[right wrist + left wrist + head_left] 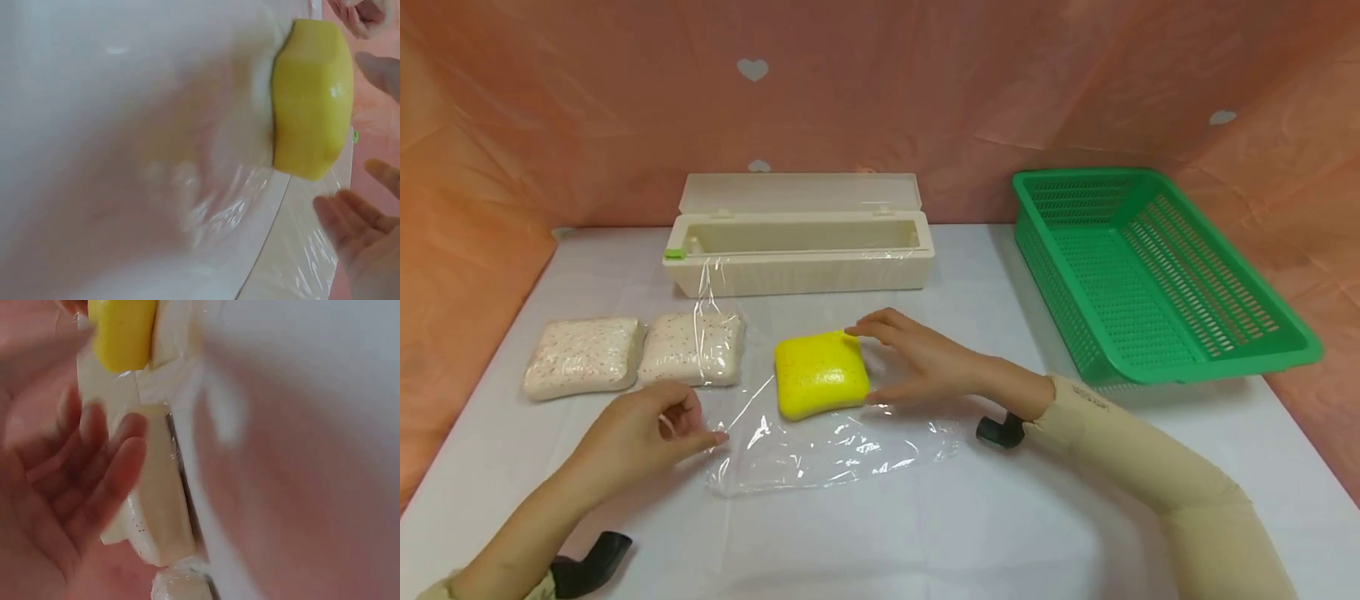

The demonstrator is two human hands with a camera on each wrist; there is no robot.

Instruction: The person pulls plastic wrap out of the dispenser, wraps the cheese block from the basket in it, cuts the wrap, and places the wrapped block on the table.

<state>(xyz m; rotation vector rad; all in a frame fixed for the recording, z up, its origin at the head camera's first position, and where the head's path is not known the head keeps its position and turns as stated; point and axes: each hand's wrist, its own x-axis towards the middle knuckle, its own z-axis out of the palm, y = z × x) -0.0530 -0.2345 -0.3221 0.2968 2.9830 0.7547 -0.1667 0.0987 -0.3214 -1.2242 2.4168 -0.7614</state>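
Note:
A yellow, pillow-shaped speckled block rests on a sheet of clear cling film on the table. My right hand is at the block's right side, fingers spread and slightly bent, with fingertips right at its back corner and thumb by its front corner. At the film's left edge is my left hand, fingers loosely curled and thumb stretched over the edge. Nothing shows between its fingers in the left wrist view. Two whitish speckled blocks with a glossy wrapped surface lie side by side beyond the left hand.
Behind the block stands a cream cling film dispenser, its lid raised and a green slider at its left end. Film runs down from its front. A green perforated basket stands at the back right. A pink curtain hangs behind.

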